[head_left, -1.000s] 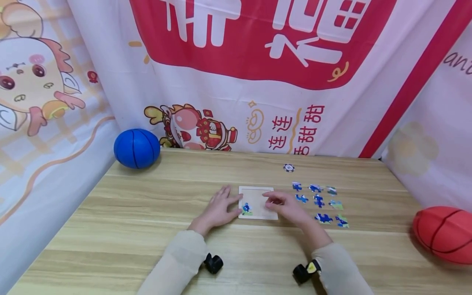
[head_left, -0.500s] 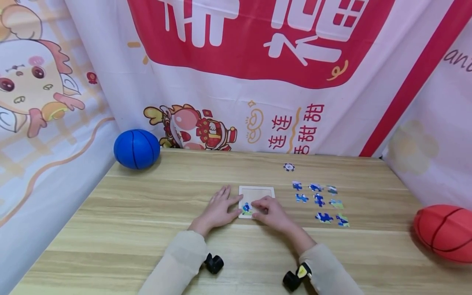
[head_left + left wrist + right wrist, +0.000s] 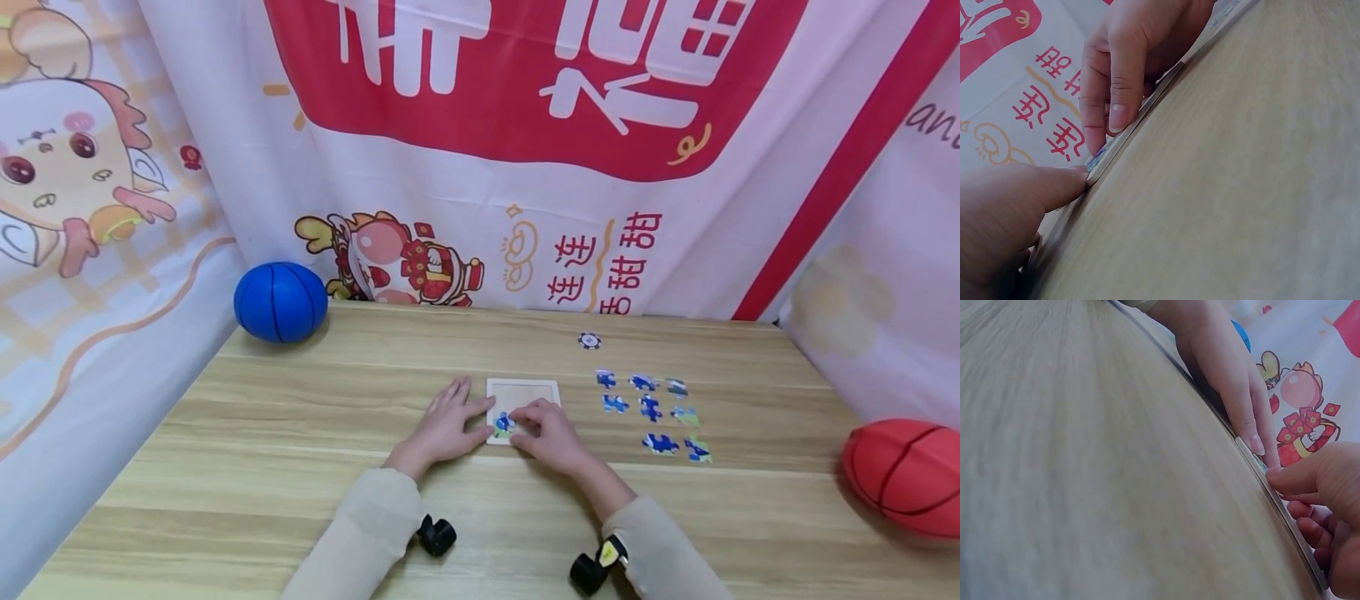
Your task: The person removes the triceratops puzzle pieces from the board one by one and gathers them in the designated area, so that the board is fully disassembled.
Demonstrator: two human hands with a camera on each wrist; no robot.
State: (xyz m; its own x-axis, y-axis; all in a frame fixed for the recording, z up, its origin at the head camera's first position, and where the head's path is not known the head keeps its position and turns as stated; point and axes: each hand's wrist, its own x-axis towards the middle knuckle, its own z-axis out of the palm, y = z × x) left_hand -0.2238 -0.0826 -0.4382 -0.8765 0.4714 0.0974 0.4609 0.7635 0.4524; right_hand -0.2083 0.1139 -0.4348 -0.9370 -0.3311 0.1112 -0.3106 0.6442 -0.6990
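A small square puzzle tray (image 3: 524, 382) with a pale rim lies on the table. Inside its lower left corner sits a blue-and-green puzzle piece (image 3: 501, 423). My left hand (image 3: 444, 425) lies spread at the tray's left side, with thumb and forefinger touching the rim. Over the tray, my right hand (image 3: 553, 437) pinches a puzzle piece, mostly hidden by its fingertips, right beside the corner piece. In the left wrist view, the right thumb (image 3: 1120, 115) and forefinger reach down close over the tray edge. The right wrist view shows the right hand's other fingers (image 3: 1313, 528) curled.
Several loose puzzle pieces (image 3: 650, 408) lie in rows right of the tray. Behind them is a round chip (image 3: 589, 341). A blue ball (image 3: 281, 302) stands at the back left, a red ball (image 3: 903, 477) at the right. Printed cloth (image 3: 420, 183) hangs behind the table.
My right hand has moved left across the tray, from its right side to the corner piece, then nearly stopped. My left hand has stayed at the tray's left edge.
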